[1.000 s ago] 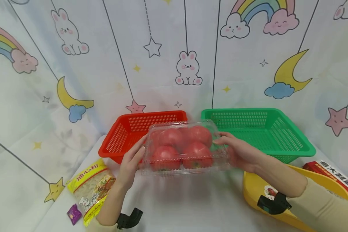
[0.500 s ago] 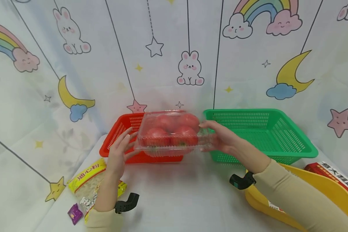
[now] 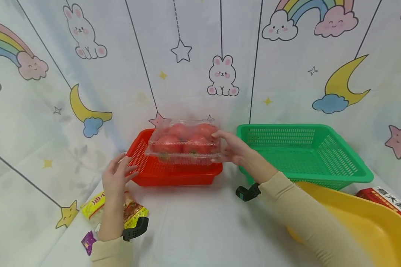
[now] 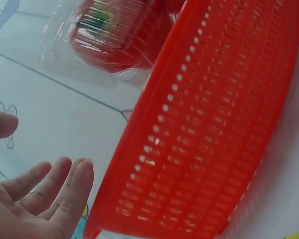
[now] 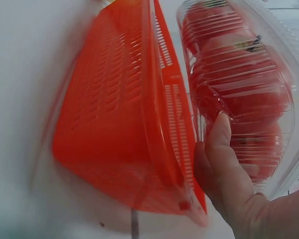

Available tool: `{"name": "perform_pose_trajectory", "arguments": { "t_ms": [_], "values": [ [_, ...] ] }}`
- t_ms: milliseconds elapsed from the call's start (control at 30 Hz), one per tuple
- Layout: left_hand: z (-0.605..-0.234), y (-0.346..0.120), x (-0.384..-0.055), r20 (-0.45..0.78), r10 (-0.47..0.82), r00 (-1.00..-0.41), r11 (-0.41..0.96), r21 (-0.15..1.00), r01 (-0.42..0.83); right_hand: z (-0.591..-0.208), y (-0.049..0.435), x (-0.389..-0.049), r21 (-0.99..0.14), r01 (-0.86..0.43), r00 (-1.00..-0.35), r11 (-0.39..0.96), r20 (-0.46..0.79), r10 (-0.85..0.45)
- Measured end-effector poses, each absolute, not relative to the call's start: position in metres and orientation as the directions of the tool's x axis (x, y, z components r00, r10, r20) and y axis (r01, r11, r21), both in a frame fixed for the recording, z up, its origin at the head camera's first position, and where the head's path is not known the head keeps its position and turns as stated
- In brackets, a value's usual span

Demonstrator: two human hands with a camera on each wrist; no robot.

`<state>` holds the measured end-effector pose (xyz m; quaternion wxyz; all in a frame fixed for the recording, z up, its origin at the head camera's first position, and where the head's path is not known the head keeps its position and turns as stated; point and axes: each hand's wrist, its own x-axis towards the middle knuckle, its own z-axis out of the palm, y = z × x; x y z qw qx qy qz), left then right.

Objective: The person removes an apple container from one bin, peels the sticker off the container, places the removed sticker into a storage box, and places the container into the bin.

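Note:
A clear plastic box of tomatoes [image 3: 183, 144] is held over the red basket [image 3: 177, 178], tilted a little. My right hand [image 3: 232, 148] grips the box by its right end; in the right wrist view the thumb [image 5: 222, 134] lies against the clear plastic. Apart from the box, my left hand [image 3: 116, 176] is near the basket's left end with its fingers spread and nothing in them. The left wrist view shows those fingers [image 4: 72, 199] beside the basket's red wall [image 4: 189, 134], with the box above the rim.
A green basket [image 3: 287, 159] stands to the right of the red one. At the right front are a yellow tub [image 3: 354, 222] and a red box with white lettering [image 3: 387, 202]. A yellow pasta bag [image 3: 133, 211] and a small purple packet [image 3: 88, 241] lie at the left.
The tomato box has moved left and back, from the middle to over the red basket. My left hand has let go of it and moved left; my right hand still holds it.

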<state>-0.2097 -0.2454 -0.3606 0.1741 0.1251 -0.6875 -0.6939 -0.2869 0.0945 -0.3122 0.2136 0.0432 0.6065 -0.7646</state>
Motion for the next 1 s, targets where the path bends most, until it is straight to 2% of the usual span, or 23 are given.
{"name": "perform_pose_trajectory", "arguments": {
  "t_ms": [267, 400, 500, 600, 800, 1000],
  "values": [
    [-0.372, -0.268, -0.211, -0.082, -0.560, -0.825, -0.126, 0.992, -0.013, -0.313, 0.070, -0.303, -0.910, 0.376, -0.916, -0.172, -0.338, -0.214],
    [-0.377, -0.279, -0.211, -0.181, -0.575, -0.798, -0.233, 0.971, -0.052, -0.314, 0.063, -0.308, -0.912, 0.374, -0.920, -0.170, -0.341, -0.193],
    [-0.380, -0.286, -0.211, -0.291, -0.516, -0.806, -0.317, 0.939, -0.136, -0.316, 0.058, -0.312, -0.916, 0.371, -0.922, -0.156, -0.343, -0.178],
    [-0.384, -0.290, -0.213, -0.358, -0.434, -0.827, -0.345, 0.914, -0.214, -0.317, 0.053, -0.314, -0.918, 0.375, -0.920, -0.131, -0.352, -0.171],
    [-0.389, -0.286, -0.221, -0.318, -0.380, -0.869, -0.328, 0.924, -0.195, -0.321, 0.044, -0.319, -0.923, 0.377, -0.914, -0.076, -0.358, -0.189],
    [-0.394, -0.286, -0.220, -0.329, -0.393, -0.859, -0.375, 0.910, -0.177, -0.331, 0.031, -0.324, -0.924, 0.379, -0.912, -0.041, -0.366, -0.184]
  ]
}}
